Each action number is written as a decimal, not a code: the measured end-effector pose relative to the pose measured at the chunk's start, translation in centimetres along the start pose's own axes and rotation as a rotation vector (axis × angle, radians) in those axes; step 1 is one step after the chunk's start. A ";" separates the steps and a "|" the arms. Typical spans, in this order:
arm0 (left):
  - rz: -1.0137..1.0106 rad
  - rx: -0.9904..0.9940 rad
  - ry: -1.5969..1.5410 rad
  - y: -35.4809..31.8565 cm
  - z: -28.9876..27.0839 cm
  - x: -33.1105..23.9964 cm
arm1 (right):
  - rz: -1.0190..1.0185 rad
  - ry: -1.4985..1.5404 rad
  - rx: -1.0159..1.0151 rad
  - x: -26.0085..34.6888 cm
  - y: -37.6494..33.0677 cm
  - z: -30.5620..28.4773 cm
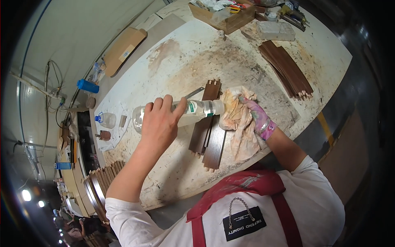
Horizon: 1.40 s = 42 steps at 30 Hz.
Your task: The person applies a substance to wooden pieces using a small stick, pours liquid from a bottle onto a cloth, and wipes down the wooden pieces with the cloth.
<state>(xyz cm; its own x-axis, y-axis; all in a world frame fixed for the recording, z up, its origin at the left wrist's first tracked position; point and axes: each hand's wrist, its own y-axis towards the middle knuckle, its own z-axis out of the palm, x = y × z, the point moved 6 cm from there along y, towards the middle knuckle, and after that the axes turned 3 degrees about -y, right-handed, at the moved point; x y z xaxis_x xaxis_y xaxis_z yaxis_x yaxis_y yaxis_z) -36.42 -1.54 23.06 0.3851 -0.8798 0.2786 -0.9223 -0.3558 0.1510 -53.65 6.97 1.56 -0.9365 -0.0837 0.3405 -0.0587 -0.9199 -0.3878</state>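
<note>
My left hand (161, 121) is wrapped around a clear plastic bottle (196, 113) with clear liquid in it. The bottle lies nearly level, its neck pointing right and its mouth against a stained, crumpled cloth (238, 131). In a pink patterned glove, my right hand (260, 117) grips that cloth at its upper right. Below the bottle, several dark brown wooden slats (214, 146) with pegs at their ends lie on the worktable (173, 164). A thin metal strip (195, 92) shows behind the bottle, partly hidden.
More brown slats (286, 68) lie at the right, near a whitish block (275, 31). A cardboard box (224, 18) of odds and ends stands at the far edge. At the left are a clear jug (108, 120), a brown-red cup (104, 135), a blue bottle (88, 86) and stacked slats (105, 181).
</note>
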 end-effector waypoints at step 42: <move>-0.941 -0.251 -0.946 -15.1 18.0 -6.2 | -0.172 -1.319 0.037 -3.5 1.0 15.8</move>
<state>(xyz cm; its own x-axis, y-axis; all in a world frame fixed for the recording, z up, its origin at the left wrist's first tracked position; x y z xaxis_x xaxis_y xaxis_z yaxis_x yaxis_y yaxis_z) -25.51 3.59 1.96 0.5964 -0.2516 -0.7623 -0.2548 -0.9598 0.1174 -44.97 0.25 13.52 0.1174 -0.2534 0.9602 -0.1126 -0.9641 -0.2406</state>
